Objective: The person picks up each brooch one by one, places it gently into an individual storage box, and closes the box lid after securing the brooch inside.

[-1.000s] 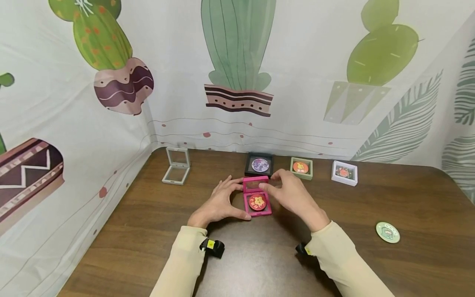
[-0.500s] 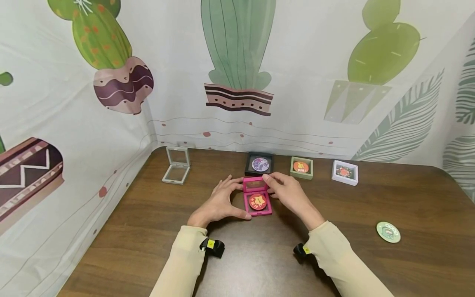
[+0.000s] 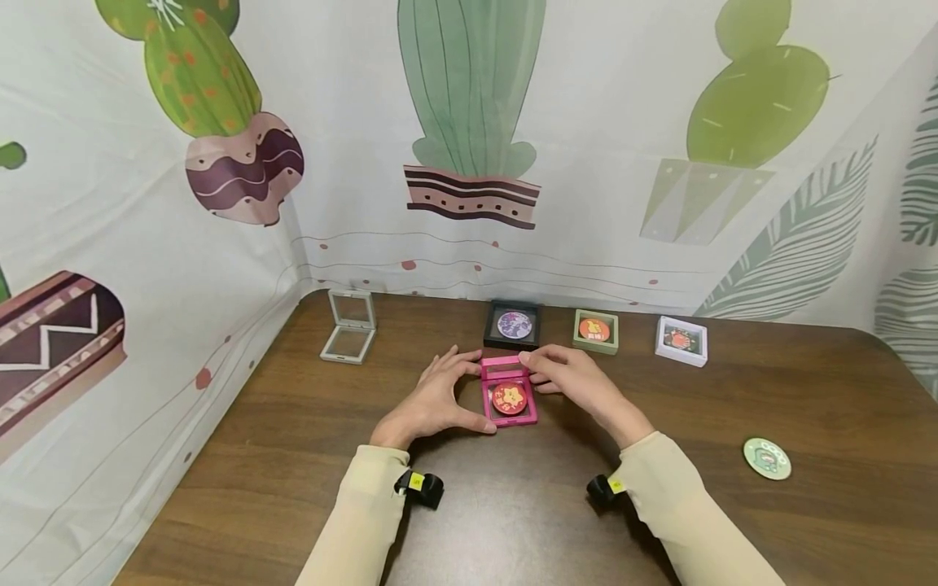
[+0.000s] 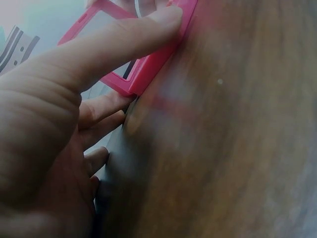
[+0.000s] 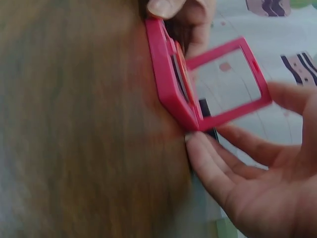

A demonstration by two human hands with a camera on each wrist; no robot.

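A small pink display case point(image 3: 515, 421) with clear windows stands hinged apart on the table, lid point(image 5: 233, 115) raised. In its base lies a round red badge point(image 3: 509, 399) with a yellow star figure. My left hand point(image 3: 431, 400) holds the case from the left: its thumb point(image 4: 133, 35) is on the front corner, fingers along the far left side. My right hand point(image 3: 582, 384) grips it at the right, one fingertip on the lid's upper corner and other fingers beside the base near the hinge.
Behind stand a black case point(image 3: 489, 335) with a purple badge, a green case point(image 3: 614, 335) and a white case point(image 3: 681, 356). A grey unfolded case point(image 3: 325, 356) is at the back left. A loose green badge point(image 3: 767, 458) lies right. A cactus-print curtain point(image 3: 344, 163) borders the table.
My right hand's fingers have shifted to the lid's upper right corner. The lid's top edge now stands lower, tilted more toward the base. The left hand stays put.
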